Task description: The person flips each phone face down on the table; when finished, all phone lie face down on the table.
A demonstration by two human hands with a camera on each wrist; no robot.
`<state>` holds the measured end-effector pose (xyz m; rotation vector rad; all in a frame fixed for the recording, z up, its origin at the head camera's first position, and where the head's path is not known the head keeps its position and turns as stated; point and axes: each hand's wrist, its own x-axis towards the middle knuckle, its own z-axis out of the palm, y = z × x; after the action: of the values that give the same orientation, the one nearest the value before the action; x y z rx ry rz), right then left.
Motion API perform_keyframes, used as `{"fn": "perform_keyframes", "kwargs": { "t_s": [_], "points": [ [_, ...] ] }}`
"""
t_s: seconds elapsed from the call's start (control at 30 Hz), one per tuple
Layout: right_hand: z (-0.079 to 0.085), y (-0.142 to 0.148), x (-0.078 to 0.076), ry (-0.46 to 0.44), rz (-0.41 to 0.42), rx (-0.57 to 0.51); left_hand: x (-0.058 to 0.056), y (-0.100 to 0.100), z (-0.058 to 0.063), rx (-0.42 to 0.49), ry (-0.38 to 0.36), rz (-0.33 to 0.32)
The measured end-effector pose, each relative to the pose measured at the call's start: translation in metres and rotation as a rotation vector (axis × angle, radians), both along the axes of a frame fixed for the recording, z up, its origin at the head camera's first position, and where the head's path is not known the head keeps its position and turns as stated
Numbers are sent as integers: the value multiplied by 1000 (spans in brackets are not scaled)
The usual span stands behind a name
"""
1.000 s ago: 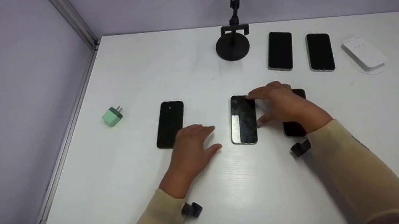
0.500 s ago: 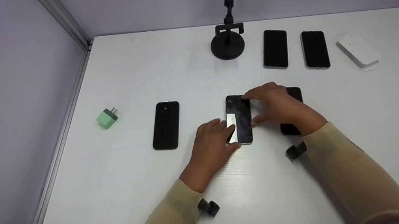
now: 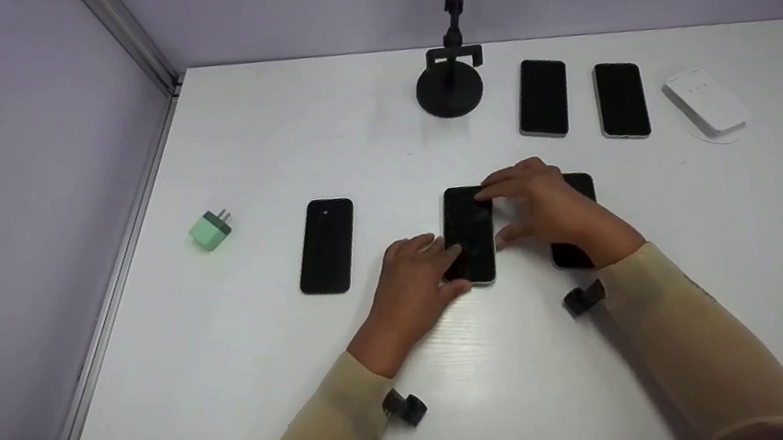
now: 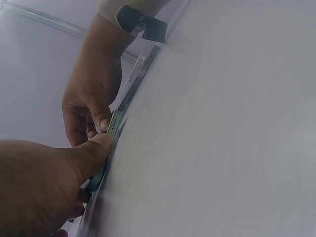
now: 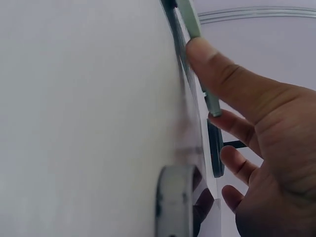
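Note:
A black-screened smartphone with a pale green edge is in the middle of the table in the head view. My left hand grips its lower left part, thumb at the bottom edge and fingers along the left side. At the upper right, my right hand holds the same phone, fingertips near the top corner and thumb at the right side. The left wrist view shows the thumb against the phone's bottom edge with its speaker holes. In the right wrist view, thumb and fingers meet the green edge.
Another phone lies partly hidden under the right hand. One phone lies to the left, beyond it a green charger plug. At the back stand a black phone stand, two phones and a white box-like device.
My left hand has moved right, from beside the left phone to the middle phone, and takes hold of it. The bright reflection on its screen is gone. The right hand stays at the phone.

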<state>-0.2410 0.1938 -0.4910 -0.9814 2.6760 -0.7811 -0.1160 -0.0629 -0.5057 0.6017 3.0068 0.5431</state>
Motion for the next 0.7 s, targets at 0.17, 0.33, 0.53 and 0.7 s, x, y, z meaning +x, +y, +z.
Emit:
{"fn": "perform_keyframes", "kwargs": {
  "t_s": [0.17, 0.33, 0.53, 0.7],
  "points": [
    [0, 2, -1, -8, -6, -43, 0, -3, 1, 36, -34, -14],
    [0, -1, -2, -33, -27, -69, 2, -6, 4, 52, -53, -8],
    [-3, -5, -3, -67, -40, -173, 4, -9, 3, 154, -39, -12],
    [-4, -8, -3, -105, -58, -231, 6, -12, -1, 237, -11, -17]
  ]
}}
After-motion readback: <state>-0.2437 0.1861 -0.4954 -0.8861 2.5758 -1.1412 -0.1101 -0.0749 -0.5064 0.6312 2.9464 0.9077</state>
